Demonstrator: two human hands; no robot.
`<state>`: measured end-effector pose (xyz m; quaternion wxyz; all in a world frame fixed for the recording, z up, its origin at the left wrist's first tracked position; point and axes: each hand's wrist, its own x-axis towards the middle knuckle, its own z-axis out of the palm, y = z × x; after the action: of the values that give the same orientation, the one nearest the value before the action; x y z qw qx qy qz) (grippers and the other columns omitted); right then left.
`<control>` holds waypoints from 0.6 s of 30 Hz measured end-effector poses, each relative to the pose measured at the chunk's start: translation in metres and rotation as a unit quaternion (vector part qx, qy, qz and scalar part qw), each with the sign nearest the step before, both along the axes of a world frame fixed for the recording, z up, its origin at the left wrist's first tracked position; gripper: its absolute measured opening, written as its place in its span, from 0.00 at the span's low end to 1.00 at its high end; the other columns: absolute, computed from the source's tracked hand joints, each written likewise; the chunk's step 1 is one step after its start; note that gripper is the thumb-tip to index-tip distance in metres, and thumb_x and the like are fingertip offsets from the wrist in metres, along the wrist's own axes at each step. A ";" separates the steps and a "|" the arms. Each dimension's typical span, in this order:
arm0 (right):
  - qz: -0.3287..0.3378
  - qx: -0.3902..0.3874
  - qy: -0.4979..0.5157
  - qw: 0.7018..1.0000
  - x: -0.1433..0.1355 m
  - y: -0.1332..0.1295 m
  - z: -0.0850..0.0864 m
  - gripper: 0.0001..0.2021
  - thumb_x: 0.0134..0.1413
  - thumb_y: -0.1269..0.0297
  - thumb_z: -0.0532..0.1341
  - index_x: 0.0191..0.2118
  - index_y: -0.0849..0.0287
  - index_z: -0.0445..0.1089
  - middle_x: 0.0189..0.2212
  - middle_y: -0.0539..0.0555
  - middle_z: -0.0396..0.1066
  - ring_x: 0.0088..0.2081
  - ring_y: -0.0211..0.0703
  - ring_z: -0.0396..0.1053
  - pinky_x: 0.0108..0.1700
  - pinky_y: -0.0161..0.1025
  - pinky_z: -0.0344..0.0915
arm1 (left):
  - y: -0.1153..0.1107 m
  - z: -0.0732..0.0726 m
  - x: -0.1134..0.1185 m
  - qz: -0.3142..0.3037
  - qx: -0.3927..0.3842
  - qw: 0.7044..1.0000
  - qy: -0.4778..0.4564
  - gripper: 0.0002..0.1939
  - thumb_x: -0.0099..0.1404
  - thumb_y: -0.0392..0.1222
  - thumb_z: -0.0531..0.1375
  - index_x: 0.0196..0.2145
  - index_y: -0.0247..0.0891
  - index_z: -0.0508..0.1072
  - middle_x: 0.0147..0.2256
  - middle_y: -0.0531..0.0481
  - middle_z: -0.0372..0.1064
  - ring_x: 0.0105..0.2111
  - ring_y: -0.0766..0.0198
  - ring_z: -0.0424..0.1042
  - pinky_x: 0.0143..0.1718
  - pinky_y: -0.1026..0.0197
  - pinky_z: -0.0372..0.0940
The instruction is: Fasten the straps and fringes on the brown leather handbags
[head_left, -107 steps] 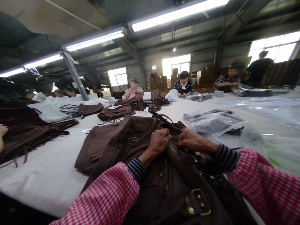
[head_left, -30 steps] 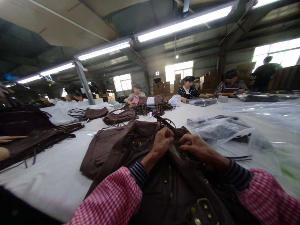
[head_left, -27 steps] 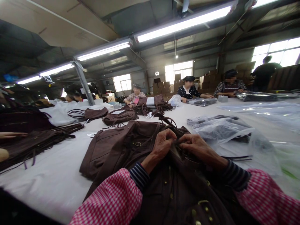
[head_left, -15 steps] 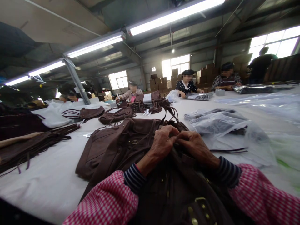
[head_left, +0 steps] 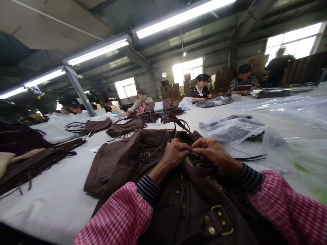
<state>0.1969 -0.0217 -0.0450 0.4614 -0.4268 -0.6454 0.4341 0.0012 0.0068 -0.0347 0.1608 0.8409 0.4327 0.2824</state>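
A dark brown bag with brass buckles lies in front of me, its body reaching to the bottom edge of the view. Another brown bag with a small buckle is at its left. Over the upper edge of the near bag, my left hand and my right hand meet with fingertips pinched close together. Both are closed on something small at the bag's top; the fingers hide what it is. Thin brown straps loop up just behind the hands.
Clear plastic wrapping with dark items lies at the right. More brown bags are across the white table. Fringed brown pieces lie at the left, with another person's arm over them. Several people sit beyond.
My right hand has shifted slightly, its fingers pinched at the bag's top. The other person's arm at the left reaches further in. The whole view has shifted a little.
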 end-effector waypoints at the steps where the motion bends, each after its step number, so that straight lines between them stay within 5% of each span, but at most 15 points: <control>1: 0.005 -0.026 0.010 1.000 0.003 -0.001 0.002 0.13 0.46 0.58 0.67 0.35 0.61 0.75 0.23 0.49 0.72 0.24 0.36 0.65 0.24 0.33 0.57 | 0.000 0.000 0.000 0.001 0.001 1.000 -0.004 0.08 0.64 0.43 0.64 0.39 0.46 0.84 0.36 0.48 0.72 0.45 0.57 0.68 0.45 0.59 0.63; 10: 0.113 -0.116 0.071 0.984 0.019 -0.001 -0.005 0.11 0.47 0.64 0.68 0.37 0.63 0.79 0.32 0.54 0.77 0.29 0.36 0.68 0.27 0.31 0.56 | 0.002 -0.004 0.002 0.034 0.002 0.999 -0.032 0.08 0.63 0.44 0.65 0.38 0.46 0.84 0.34 0.48 0.71 0.42 0.58 0.69 0.45 0.58 0.63; 18: -0.027 0.005 -0.018 0.999 0.014 -0.005 0.007 0.12 0.47 0.59 0.66 0.36 0.61 0.78 0.24 0.50 0.72 0.25 0.37 0.63 0.26 0.35 0.56 | 0.001 -0.004 0.002 0.040 -0.001 0.998 -0.051 0.08 0.62 0.43 0.65 0.38 0.46 0.84 0.35 0.50 0.75 0.41 0.58 0.69 0.45 0.59 0.64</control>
<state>0.2106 -0.0271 -0.0385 0.4637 -0.4494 -0.6440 0.4103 0.0031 0.0074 -0.0387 0.1722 0.8072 0.4578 0.3305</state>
